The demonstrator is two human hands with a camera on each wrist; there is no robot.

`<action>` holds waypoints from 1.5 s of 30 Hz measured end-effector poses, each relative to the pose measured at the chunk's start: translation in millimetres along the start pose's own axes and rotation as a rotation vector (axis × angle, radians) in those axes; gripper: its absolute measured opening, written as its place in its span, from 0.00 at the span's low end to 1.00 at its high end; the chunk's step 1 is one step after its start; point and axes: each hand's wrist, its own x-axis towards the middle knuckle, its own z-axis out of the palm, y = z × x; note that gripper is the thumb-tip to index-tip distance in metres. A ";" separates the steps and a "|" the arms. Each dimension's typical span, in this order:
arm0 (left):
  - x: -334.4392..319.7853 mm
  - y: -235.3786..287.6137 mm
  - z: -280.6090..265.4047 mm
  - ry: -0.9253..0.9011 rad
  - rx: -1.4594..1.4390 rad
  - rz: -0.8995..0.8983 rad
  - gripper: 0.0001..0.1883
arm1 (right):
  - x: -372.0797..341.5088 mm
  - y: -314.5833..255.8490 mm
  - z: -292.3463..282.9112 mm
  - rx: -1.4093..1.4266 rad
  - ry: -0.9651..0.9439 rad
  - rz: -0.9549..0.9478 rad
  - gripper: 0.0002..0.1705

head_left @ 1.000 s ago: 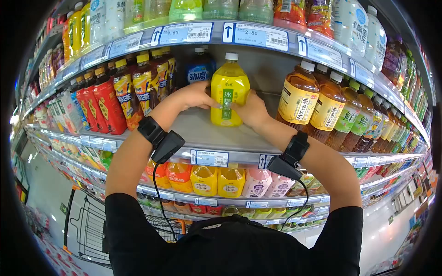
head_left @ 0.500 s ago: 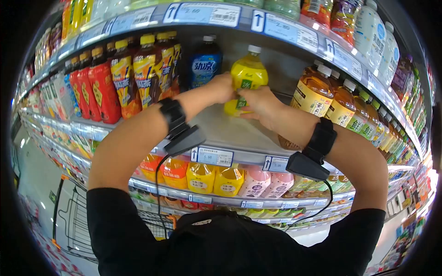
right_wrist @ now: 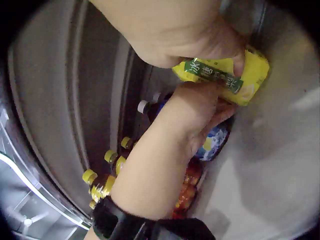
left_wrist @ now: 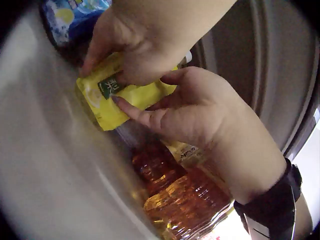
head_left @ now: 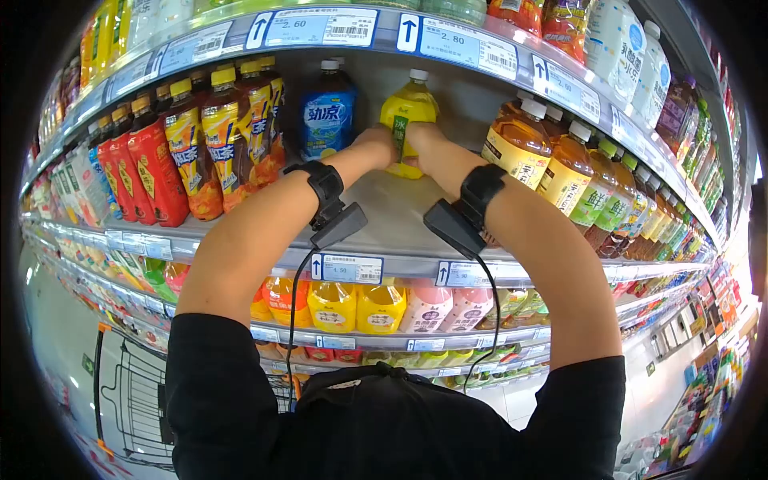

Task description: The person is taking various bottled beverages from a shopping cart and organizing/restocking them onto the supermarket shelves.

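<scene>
A yellow drink bottle (head_left: 410,108) with a white cap and a green label strip stands deep on the middle shelf (head_left: 392,210). My left hand (head_left: 378,149) grips its left side. On its right side my right hand (head_left: 427,144) grips it, the two hands close together low on the bottle. In the left wrist view, the thumb of the right hand (left_wrist: 187,107) lies across the yellow label. A blue-labelled bottle (head_left: 327,116) stands just left of the yellow one, near my left hand.
Yellow-capped tea bottles (head_left: 228,136) and red bottles (head_left: 156,164) line the left. Amber tea bottles (head_left: 516,140) stand close to the right forearm. Overhead runs the upper shelf's price rail (head_left: 456,46). A shopping cart (head_left: 132,400) is at lower left.
Both hands have moved the yellow bottle farther back on the shelf, closer beside the blue-labelled one. The arms now reach deeper and nearer together. The head view has also shifted.
</scene>
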 end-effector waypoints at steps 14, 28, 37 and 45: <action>24.4 -36.7 22.4 -0.144 -0.211 0.173 0.29 | 71.1 5.6 23.7 -0.133 -0.034 0.040 0.23; 18.3 -41.9 8.9 -0.200 -0.515 0.223 0.25 | 60.7 18.2 21.0 -0.261 0.108 -0.284 0.38; 26.7 -53.0 21.0 -0.172 -0.657 0.181 0.31 | 48.2 -3.7 24.8 -0.439 0.050 -0.026 0.43; 22.3 -43.9 14.8 -0.150 -0.697 0.125 0.34 | 62.4 5.0 31.3 -0.287 0.084 -0.058 0.39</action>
